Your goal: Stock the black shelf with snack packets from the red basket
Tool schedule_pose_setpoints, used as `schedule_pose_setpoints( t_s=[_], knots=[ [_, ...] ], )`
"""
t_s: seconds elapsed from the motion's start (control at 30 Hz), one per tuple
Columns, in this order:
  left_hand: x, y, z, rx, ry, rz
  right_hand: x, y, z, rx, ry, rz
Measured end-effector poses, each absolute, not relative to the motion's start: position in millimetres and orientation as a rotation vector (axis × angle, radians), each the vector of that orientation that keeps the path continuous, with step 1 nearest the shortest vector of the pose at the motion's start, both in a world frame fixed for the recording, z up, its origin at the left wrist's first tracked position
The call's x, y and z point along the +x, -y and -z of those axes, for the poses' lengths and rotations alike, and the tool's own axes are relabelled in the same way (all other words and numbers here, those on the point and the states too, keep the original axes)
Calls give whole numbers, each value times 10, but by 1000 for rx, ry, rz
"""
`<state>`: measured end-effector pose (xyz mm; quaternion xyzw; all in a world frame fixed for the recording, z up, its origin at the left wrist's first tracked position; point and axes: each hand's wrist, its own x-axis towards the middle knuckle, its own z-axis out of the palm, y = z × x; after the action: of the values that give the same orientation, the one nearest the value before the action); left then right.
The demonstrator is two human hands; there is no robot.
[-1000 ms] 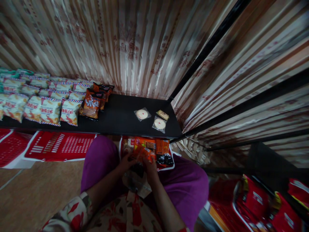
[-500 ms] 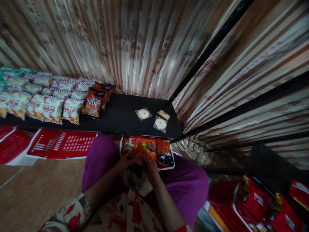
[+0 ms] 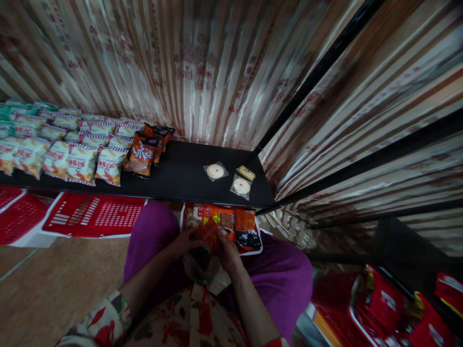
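Between my knees, my left hand and my right hand grip an orange and black snack bag from its two sides. The fingers of both hands are curled on it. Just beyond the bag, a red basket with a white rim holds more orange packets. Something clear, like a plastic bag, lies in my lap under the hands; its kind is hard to make out.
A black shelf carries rows of white snack bags, orange bags, two round wrapped biscuits and a small yellow packet. Red baskets sit below left. Red packages fill the lower right. Black frame bars rise before the curtain.
The snack bag has tilted slightly between my hands, and my right hand has shifted a little to the right. The shelf items stay put; the view has moved slightly.
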<state>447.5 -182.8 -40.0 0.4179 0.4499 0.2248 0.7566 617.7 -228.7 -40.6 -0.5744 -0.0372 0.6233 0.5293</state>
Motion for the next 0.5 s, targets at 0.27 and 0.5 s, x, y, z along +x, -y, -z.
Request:
schedule_pose_setpoints(
  t_s=[0.27, 0.5],
  knots=[
    [4401, 1703, 238, 928, -951, -421, 6166, 2294, 341, -1379, -37, -1449],
    [4417, 1705, 233, 825, -1058, -621, 6151, 2280, 322, -1473, -167, -1296]
  ],
)
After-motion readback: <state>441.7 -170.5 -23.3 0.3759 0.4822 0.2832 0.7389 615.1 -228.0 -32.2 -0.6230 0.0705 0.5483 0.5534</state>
